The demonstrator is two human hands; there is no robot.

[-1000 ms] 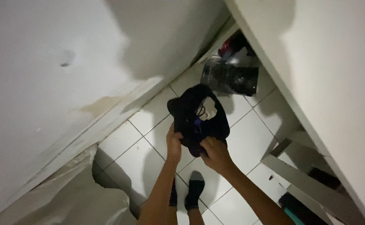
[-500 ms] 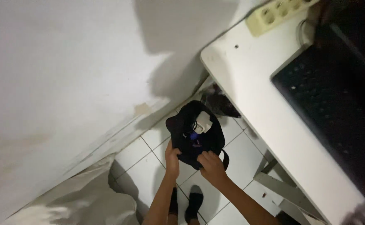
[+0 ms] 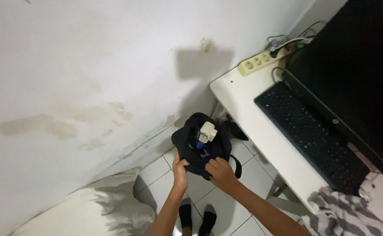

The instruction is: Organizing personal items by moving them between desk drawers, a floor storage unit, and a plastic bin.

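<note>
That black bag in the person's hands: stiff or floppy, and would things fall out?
Probably floppy: the black bag sags around both hands. The white charger pokes from its open top, so tipping might spill it.

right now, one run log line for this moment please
left hand: grips small black fabric bag | right hand: grips same bag | white plug adapter: at bag's open top | white desk: right

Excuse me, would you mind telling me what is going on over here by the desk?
A person stands on the tiled floor and holds a small black bag up in both hands, the left hand and the right hand gripping its near edge. A white charger sticks out of the bag's open top. To the right is a white desk with a black keyboard, a monitor and a power strip.
</note>
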